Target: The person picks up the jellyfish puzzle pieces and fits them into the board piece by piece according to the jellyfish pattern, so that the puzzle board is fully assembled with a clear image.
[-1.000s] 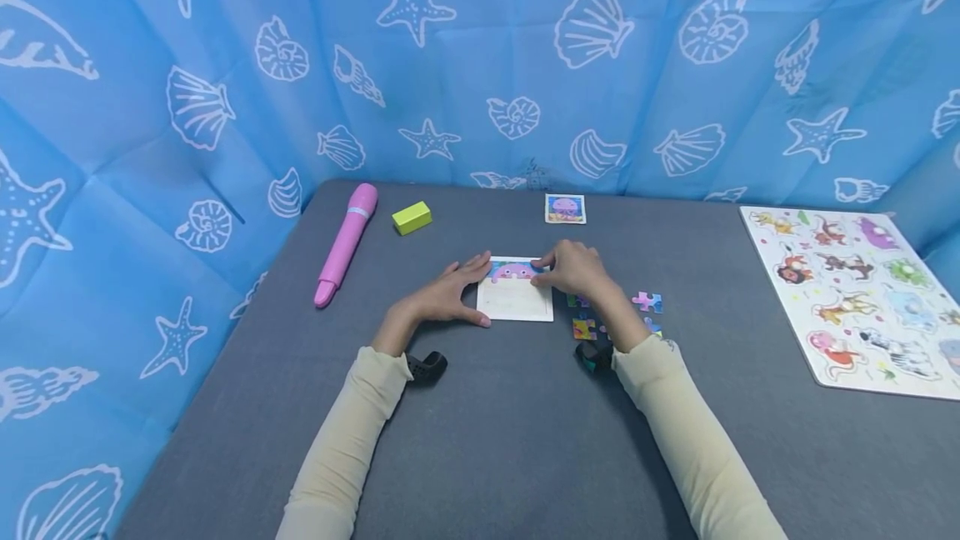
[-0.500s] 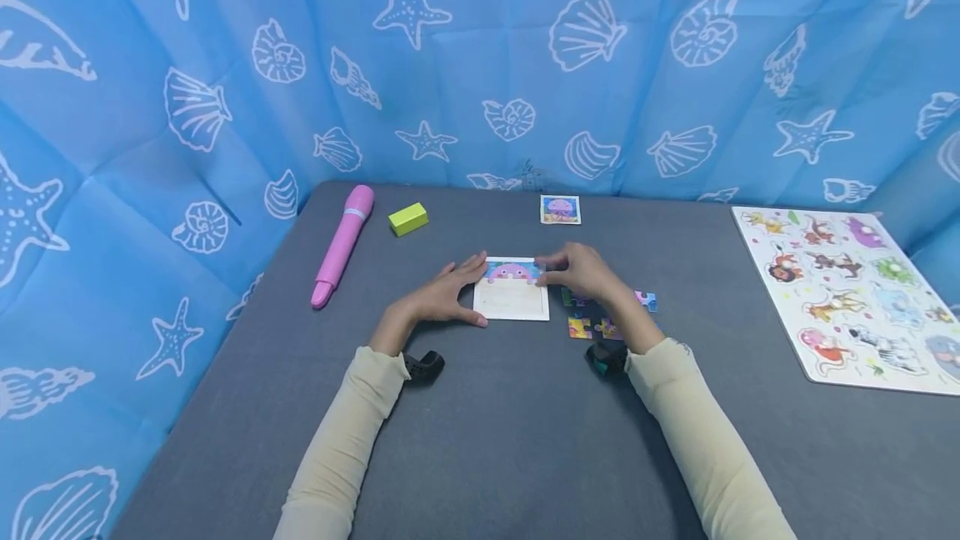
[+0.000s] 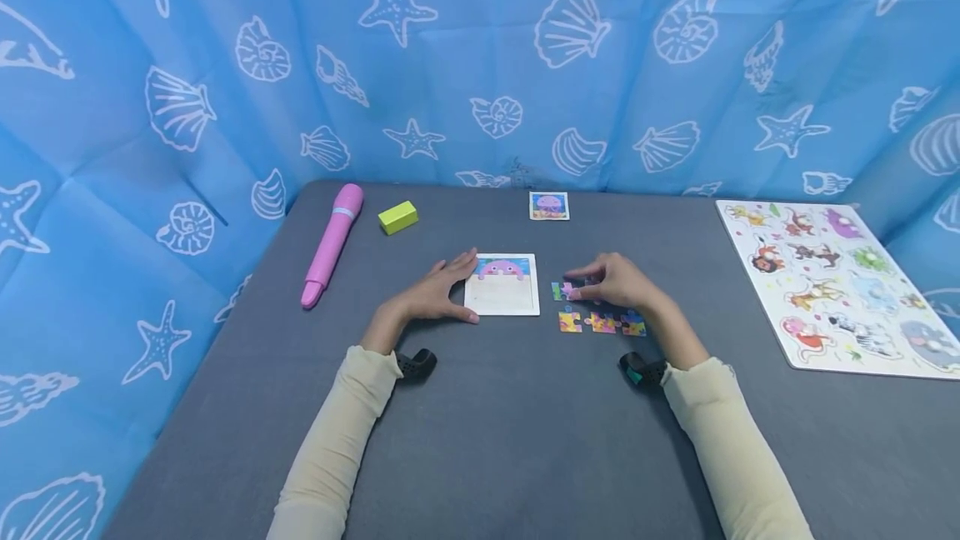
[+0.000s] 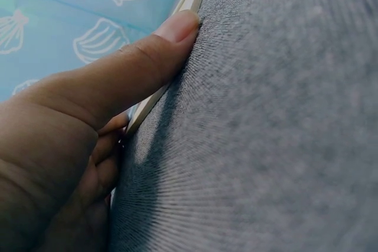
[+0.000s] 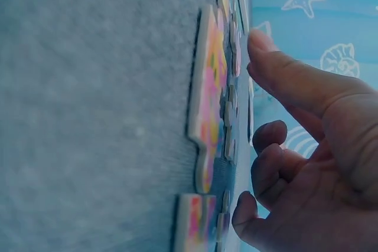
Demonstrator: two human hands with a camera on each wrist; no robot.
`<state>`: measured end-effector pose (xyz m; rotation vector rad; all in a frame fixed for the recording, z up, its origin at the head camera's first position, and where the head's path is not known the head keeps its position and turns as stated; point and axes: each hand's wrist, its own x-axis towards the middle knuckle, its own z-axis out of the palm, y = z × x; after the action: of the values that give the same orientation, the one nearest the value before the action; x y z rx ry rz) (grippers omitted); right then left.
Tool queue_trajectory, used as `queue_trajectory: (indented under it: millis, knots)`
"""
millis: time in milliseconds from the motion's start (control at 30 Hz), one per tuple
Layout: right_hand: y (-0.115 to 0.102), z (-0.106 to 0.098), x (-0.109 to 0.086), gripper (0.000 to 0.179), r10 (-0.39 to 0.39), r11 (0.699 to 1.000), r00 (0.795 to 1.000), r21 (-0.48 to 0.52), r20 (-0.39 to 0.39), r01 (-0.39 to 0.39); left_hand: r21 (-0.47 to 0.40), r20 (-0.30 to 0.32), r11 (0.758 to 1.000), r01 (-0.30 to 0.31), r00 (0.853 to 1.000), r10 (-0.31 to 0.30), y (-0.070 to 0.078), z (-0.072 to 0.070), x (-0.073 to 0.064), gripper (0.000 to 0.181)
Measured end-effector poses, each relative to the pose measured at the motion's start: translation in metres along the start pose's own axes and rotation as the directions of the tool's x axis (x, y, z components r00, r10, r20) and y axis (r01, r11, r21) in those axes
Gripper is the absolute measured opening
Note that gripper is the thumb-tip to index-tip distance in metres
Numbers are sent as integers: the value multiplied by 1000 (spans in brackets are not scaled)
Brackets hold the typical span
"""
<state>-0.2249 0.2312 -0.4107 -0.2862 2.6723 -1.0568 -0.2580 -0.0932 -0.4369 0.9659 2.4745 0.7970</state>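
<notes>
**Left hand (image 3: 427, 297) at the puzzle tray (image 3: 498, 298), right hand (image 3: 624, 282) above the loose pieces (image 3: 603, 322)**

A blue curtain (image 3: 465, 48) printed with white shells and starfish runs down the left side and across the back of a dark grey tabletop (image 3: 495, 440). Farthest left among the things lying there is a pink wand (image 3: 330, 252), slanting, its thick end towards the curtain. Just right of that end sits a yellow-green block (image 3: 398, 217).

Next comes the left hand, below a pale sleeve and a black wristband (image 3: 417, 365). Its grip is spread and unclenched, thumb at the near left corner of the puzzle tray and fingers at the far left corner, touching the edge. The tray lies flat in front of the person; a pink face on blue fills its far strip, and the rest is bare pale board.

Beyond the tray and slightly right, a small picture card (image 3: 549, 207) shows a pink sea creature. Right of the tray, the loose pieces lie flat in rough rows. Over the far row is the right hand, its grip released, with thumb and forefinger apart.

At the far right lies a white board (image 3: 847, 290) of colourful animals.
</notes>
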Motion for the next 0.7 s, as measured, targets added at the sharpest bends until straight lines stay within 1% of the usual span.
queue_trajectory:
  millis: [100, 200, 333, 500, 567, 700]
  knots:
    - [-1, 0, 0, 38, -11, 1000, 1000, -27, 8, 11, 12, -6, 1000, 15, 1000, -15, 0, 0, -1, 101]
    - [-1, 1, 1, 38, -14, 999, 1000, -49, 9, 15, 22, -14, 1000, 14, 1000, -14, -1, 0, -2, 100]
    - [1, 2, 2, 35, -10, 998, 1000, -56, 2, 10, 25, -18, 1000, -14, 1000, 14, -3, 1, -7, 93]
    - [2, 5, 2, 30, -38, 998, 999, -58, -21, 37, 9, -26, 999, -51, 998, 51, -5, 3, -13, 83]
    - [2, 5, 2, 29, -58, 996, 998, -64, -28, 56, 8, -30, 998, -55, 998, 55, -5, 3, -15, 81]
    - [4, 6, 2, 28, -60, 996, 998, -61, -34, 57, -1, -33, 998, -59, 998, 59, -4, 3, -16, 78]
